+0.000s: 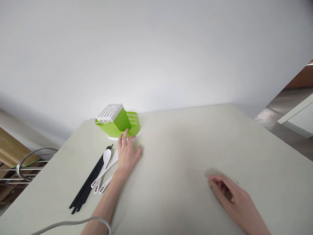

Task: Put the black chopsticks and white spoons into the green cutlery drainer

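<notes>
A green and white plastic utensil holder (114, 125) stands at the back left of the table, close to the wall. My left hand (127, 153) reaches up to its front with spread fingers, the fingertips at or just before the rim; contact is hard to make out. Left of that wrist lie white spoons (107, 157) with patterned handle ends, partly covered by my hand and forearm. Beside them is a loose bundle of several black chopsticks (89, 182). Over the right part of the table, my right hand (232, 197) is curled, thumb against fingertips, with nothing visible in it.
The pale table (176, 169) meets a white wall (156, 58) at the back. A grey cable (70, 222) crosses my left forearm at the bottom. Beyond the left edge is a metal rack (31, 166) with a wooden board (14, 147).
</notes>
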### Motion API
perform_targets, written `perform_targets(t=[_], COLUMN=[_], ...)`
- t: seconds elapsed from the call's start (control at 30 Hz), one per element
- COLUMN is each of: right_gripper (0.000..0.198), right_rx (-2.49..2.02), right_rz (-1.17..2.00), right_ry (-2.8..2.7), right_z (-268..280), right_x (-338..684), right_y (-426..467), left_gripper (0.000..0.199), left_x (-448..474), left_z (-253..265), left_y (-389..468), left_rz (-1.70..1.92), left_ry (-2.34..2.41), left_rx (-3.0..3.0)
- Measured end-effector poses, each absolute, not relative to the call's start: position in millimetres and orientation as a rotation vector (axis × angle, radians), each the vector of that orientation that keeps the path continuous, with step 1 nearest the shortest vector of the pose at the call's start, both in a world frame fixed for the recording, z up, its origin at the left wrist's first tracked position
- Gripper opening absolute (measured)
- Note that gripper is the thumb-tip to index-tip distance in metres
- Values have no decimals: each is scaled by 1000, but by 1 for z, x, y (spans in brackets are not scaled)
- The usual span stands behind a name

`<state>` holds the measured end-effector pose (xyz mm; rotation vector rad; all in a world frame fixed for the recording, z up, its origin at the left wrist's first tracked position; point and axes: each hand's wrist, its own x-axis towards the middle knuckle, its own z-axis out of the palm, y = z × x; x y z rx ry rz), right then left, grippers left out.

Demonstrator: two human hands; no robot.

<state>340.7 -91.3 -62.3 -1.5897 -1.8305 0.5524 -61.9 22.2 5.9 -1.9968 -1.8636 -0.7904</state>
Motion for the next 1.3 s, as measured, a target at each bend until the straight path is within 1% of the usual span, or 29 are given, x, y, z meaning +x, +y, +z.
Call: perform_targets(t=[0.43,0.6,0.73,0.77,0.83,0.9,0.97,1.1,1.2,1.3], right_gripper=[33,31,32,32,32,33,33,32,32,33], right_rx=[-1586,-1588,-1589,-1596,-1605,-1593,-1572,-1561,-1567,-1566], right_rz=[587,585,598,594,583,577,575,567,557,549], right_ry=[-1824,-1818,-1801,-1789,-1775,-1784,-1806,-1812,-1797,-1782], right_z=[-62,-64,-60,-59,-59,-59,-60,-61,-59,-58], right_x=[339,341,340,339,339,339,340,340,337,335], right_y=[-91,-89,-92,-93,-93,-93,-92,-91,-92,-92], left_gripper=[39,46,54,54,52,52,54,62,73,76], left_x=[-31,-19,-16,-16,-16,-19,-24,-38,-47,-52], left_z=[8,12,17,17,16,15,17,24,25,21], left_y=[10,3,-2,-3,-3,-2,1,9,14,16], left_rz=[-855,-838,-759,-784,-961,-1202,-1335,-1306,-1262,-1196], left_ry=[-1712,-1582,-1314,-1260,-1244,-1323,-1425,-1591,-1642,-1674], left_rx=[-2201,-2421,-2639,-2625,-2455,-2172,-1947,-1805,-1850,-1923])
